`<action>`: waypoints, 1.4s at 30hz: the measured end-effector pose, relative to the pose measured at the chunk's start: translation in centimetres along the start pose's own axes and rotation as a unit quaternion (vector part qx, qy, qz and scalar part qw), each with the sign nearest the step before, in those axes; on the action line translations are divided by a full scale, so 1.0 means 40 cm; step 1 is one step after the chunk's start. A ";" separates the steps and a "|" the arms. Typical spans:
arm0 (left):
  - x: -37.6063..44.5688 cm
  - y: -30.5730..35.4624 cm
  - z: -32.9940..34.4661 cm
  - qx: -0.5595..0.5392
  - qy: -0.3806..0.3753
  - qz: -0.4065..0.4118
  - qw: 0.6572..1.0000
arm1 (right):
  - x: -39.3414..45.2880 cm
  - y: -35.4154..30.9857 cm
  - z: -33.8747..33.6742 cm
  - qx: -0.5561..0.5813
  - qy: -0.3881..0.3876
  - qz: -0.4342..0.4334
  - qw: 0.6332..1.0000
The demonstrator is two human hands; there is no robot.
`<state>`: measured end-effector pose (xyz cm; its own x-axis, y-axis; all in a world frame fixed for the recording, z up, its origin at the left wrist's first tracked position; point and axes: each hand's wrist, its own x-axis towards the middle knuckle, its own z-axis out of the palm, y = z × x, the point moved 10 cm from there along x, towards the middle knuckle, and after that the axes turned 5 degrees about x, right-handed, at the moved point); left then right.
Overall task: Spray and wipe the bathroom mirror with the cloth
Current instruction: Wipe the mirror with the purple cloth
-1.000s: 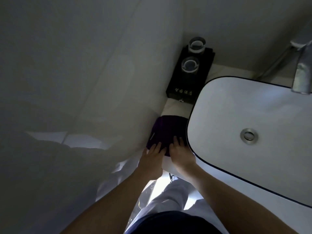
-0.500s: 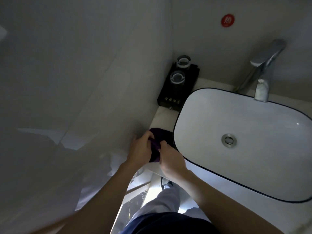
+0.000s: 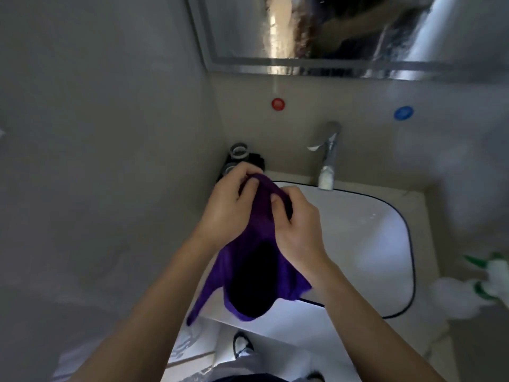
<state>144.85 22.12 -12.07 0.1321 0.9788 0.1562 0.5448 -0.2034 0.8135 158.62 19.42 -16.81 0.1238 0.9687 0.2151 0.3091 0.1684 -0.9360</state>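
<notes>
A purple cloth (image 3: 248,260) hangs in the air over the left end of the white basin (image 3: 358,238). My left hand (image 3: 228,208) and my right hand (image 3: 294,224) both grip its bunched top edge, close together, while the rest droops below them. The mirror (image 3: 344,28) fills the top of the view above the tap, its lower frame wet and streaked. A white spray bottle with a green trigger (image 3: 493,274) stands blurred at the right edge, on the counter beside the basin.
A chrome tap (image 3: 327,155) rises behind the basin. A black stand with glass cups (image 3: 239,155) sits in the back left corner, partly hidden by my left hand. The wall closes in on the left. Red (image 3: 277,103) and blue (image 3: 403,113) stickers mark the wall.
Both hands have lifted the purple cloth off the counter left of the basin and raised it in front of me. The view has tilted up, bringing the mirror in.
</notes>
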 end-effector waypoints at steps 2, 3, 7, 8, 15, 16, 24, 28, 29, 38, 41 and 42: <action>0.007 0.086 0.042 -0.059 -0.013 0.011 0.998 | -0.002 -0.015 -0.092 0.029 0.035 -0.004 0.999; 0.007 0.121 0.062 -0.090 -0.019 0.010 0.996 | -0.003 -0.024 -0.139 0.031 0.055 -0.013 0.998; 0.010 0.249 0.165 -0.193 -0.078 0.000 0.978 | -0.016 -0.059 -0.332 -0.005 0.138 -0.063 0.988; 0.013 0.283 0.192 -0.198 -0.101 0.003 0.975 | -0.020 -0.064 -0.375 -0.018 0.155 -0.069 0.985; 0.041 0.518 0.332 -0.070 -0.181 0.153 0.969 | -0.099 -0.100 -0.607 -0.105 0.205 -0.087 0.969; 0.044 0.543 0.344 -0.068 -0.178 0.170 0.967 | -0.103 -0.114 -0.639 -0.120 0.209 -0.090 0.966; 0.103 0.639 0.326 -0.052 -0.141 0.244 0.958 | -0.040 -0.176 -0.771 -0.144 0.221 -0.101 0.959; 0.136 0.635 0.285 -0.056 -0.130 0.251 0.958 | 0.007 -0.208 -0.748 -0.121 0.221 -0.113 0.961; 0.141 0.629 0.280 -0.055 -0.142 0.246 0.957 | 0.023 -0.211 -0.732 -0.115 0.212 -0.112 0.964; 0.226 0.595 0.153 -0.045 -0.143 0.245 0.958 | 0.142 -0.225 -0.564 0.048 0.154 -0.098 0.982; 0.253 0.606 0.104 -0.039 -0.109 0.253 0.961 | 0.168 -0.188 -0.485 0.065 0.115 -0.077 0.988; 0.263 0.606 0.091 -0.035 -0.099 0.251 0.962 | 0.173 -0.179 -0.466 0.059 0.107 -0.071 0.990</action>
<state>162.44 27.40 7.26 0.5235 0.7324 0.4354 0.3141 -0.6409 0.7004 174.85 21.53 -3.42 0.2882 0.8753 0.3883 0.2273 0.3314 -0.9157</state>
